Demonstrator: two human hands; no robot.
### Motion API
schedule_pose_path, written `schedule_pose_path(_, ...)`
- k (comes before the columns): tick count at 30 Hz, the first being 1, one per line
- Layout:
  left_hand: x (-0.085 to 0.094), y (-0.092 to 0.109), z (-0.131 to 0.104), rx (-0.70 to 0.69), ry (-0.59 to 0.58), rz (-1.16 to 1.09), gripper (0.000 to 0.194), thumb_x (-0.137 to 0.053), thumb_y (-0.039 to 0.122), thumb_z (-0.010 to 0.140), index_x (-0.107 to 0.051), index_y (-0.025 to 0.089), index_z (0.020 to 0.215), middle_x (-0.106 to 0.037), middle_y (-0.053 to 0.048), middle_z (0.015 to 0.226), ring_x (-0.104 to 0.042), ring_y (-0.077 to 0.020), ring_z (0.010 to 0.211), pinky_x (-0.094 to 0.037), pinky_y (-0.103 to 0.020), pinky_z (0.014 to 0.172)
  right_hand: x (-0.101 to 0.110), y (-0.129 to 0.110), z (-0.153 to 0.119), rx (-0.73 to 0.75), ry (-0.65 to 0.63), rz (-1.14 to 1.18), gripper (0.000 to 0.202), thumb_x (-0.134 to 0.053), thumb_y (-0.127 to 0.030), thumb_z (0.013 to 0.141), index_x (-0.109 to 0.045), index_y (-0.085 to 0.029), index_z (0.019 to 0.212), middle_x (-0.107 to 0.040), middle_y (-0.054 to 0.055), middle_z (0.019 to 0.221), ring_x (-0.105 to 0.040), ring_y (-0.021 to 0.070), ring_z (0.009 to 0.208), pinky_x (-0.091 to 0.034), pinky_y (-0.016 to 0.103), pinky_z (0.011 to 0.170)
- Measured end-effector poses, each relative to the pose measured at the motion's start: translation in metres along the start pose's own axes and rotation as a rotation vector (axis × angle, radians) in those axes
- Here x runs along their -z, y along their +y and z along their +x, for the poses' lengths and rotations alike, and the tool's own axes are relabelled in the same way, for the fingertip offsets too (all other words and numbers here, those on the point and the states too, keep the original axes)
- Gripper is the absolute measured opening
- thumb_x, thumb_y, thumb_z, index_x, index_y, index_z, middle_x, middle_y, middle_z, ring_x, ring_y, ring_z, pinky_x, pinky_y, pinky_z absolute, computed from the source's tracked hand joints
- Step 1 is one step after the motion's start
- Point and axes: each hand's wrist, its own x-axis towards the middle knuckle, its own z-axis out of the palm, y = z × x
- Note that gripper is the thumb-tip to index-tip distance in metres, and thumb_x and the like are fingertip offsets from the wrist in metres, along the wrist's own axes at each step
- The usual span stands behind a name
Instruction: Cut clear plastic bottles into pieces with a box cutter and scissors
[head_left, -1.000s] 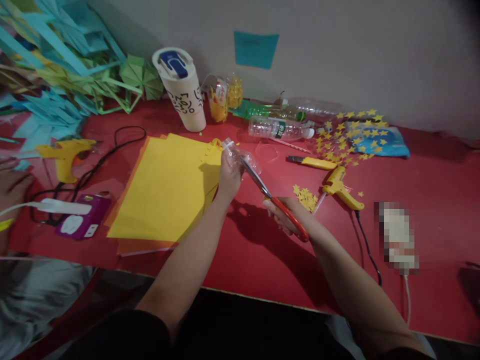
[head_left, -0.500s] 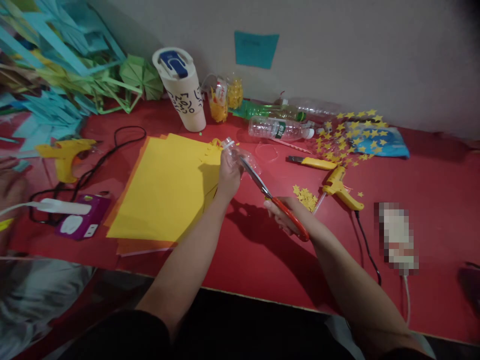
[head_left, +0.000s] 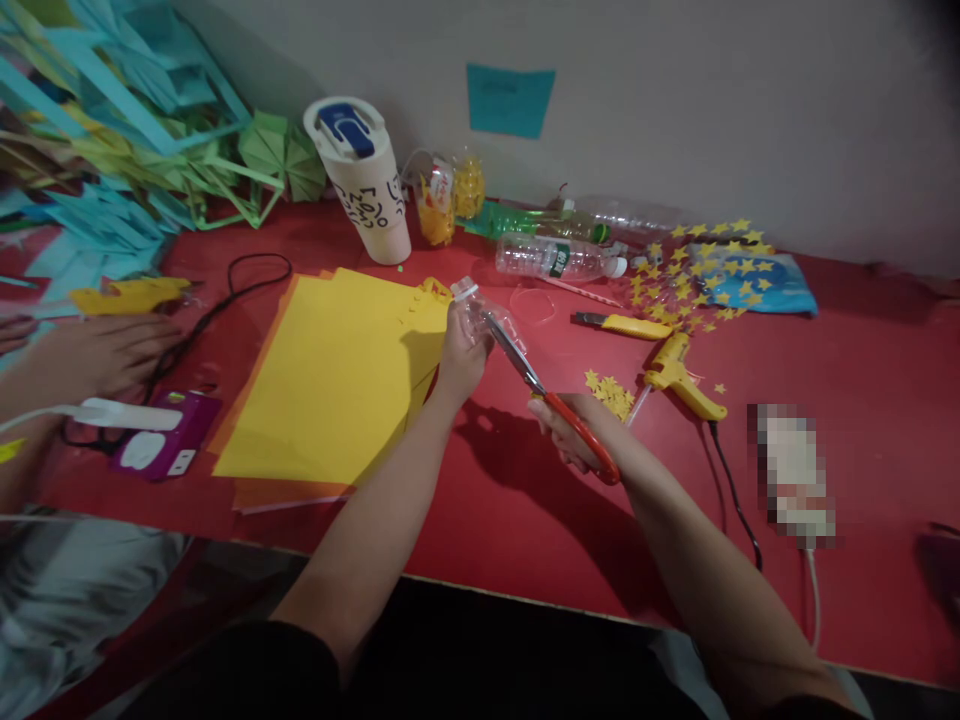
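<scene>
Currently, the left hand [head_left: 463, 358] grips a clear plastic bottle piece [head_left: 472, 308] above the red table [head_left: 510, 540], just right of the yellow paper stack [head_left: 322, 385]. The right hand [head_left: 598, 422] grasps the red-handled scissors [head_left: 534, 384]; their blades point toward the left hand and overlap the bottle piece. Whether the blades cut into it cannot be told. Small yellow stars [head_left: 611, 397] lie near the right hand, beside a yellow glue gun [head_left: 686, 378]. A utility knife [head_left: 636, 326] lies beyond the stars.
</scene>
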Motion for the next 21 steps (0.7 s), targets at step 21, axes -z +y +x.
schedule_pose_path(21, 0.024, -0.03, 0.014, -0.386, -0.313, 0.359, 0.044, -0.076, 0.048, 0.075, -0.052, 0.029, 0.107, -0.063, -0.003, 0.103, -0.063, -0.0196, 0.098, -0.049, -0.038, 0.091, 0.001, -0.01, -0.004, -0.006, 0.044, 0.016, 0.059, -0.06, -0.079, 0.071, -0.041, -0.024, 0.065, -0.035, -0.011, 0.039, -0.035, 0.0065, 0.029, -0.032, 0.023, 0.036)
